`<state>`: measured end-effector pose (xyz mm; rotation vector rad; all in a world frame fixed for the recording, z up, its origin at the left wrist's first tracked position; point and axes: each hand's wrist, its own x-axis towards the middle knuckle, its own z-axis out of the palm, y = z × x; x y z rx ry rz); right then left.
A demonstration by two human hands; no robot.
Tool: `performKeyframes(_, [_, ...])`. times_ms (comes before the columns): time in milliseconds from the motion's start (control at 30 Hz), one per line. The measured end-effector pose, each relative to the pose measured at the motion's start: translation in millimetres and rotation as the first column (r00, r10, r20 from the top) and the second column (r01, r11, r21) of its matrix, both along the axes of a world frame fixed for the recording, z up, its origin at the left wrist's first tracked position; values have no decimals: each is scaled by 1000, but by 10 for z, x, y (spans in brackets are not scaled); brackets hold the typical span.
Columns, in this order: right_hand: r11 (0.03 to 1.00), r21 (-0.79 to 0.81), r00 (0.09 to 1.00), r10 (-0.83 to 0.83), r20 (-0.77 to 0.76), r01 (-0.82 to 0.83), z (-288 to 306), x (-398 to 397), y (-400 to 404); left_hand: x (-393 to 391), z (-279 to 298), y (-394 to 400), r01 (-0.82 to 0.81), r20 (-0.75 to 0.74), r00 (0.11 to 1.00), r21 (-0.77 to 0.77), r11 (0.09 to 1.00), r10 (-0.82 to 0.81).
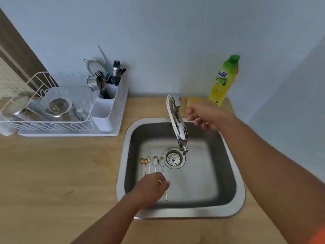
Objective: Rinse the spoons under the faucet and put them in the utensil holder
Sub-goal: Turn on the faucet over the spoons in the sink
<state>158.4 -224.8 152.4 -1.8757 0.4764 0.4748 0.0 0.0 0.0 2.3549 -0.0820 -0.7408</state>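
Five spoons [152, 164] lie in one sink [235, 175]: two gold, three silver. One faucet [178, 124], one soap bottle [223, 80], one utensil holder [107, 104], two hands.

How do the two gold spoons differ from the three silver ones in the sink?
The gold spoons have smaller bowls and thinner handles than the silver spoons. The gold pair lies leftmost, farther from the drain; the silver ones lie nearer it. All five lie flat on the sink floor, bowls toward the faucet, handles toward the left hand.
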Motion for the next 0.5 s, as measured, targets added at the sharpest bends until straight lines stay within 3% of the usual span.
performKeyframes(233, [988, -154, 996, -25, -83, 12, -210, 529, 298, 351, -459, -98, 21, -61, 998, 162, 987, -11])
performKeyframes(500, [996, -71, 994, -65, -85, 60, -398, 722, 365, 515, -854, -222, -64, -161, 981, 264, 962, 109])
